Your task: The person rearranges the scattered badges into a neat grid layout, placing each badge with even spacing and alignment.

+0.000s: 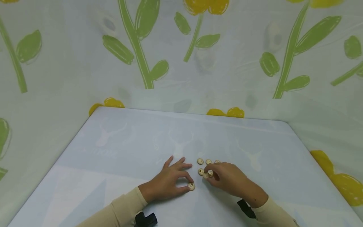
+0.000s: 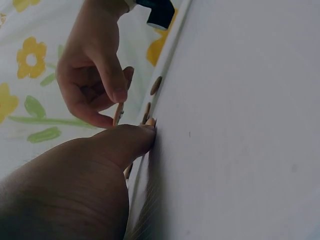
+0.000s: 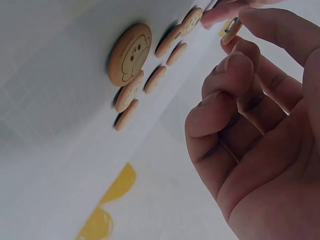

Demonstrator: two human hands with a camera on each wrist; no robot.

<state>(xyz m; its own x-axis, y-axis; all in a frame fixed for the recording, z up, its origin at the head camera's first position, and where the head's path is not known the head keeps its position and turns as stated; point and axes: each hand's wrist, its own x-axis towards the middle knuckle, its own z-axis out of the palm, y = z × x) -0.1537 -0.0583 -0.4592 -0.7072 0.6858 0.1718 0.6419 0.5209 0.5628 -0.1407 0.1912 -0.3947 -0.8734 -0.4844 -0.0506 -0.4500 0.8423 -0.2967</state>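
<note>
My left hand point(image 1: 167, 181) pinches a round wooden disc point(image 1: 191, 186) at the tabletop, thumb and index finger at its edge and the other fingers spread. To its right, my right hand point(image 1: 231, 179) holds another wooden disc point(image 1: 205, 175) between thumb and index finger, raised over the table. In the right wrist view this held disc point(image 3: 231, 32) is seen nearly edge-on, with a small dark metallic piece on one side. Several similar discs lie by the right hand, among them one point(image 1: 200, 161) at the back left; the nearest large disc point(image 3: 131, 55) carries a line-drawn animal face.
The pale table point(image 1: 127, 138) has faint deer-head prints. A white curtain point(image 1: 227, 78) with green stems and yellow flowers hangs around it. Dark wrist cameras are strapped at both cream sleeves point(image 1: 119, 206).
</note>
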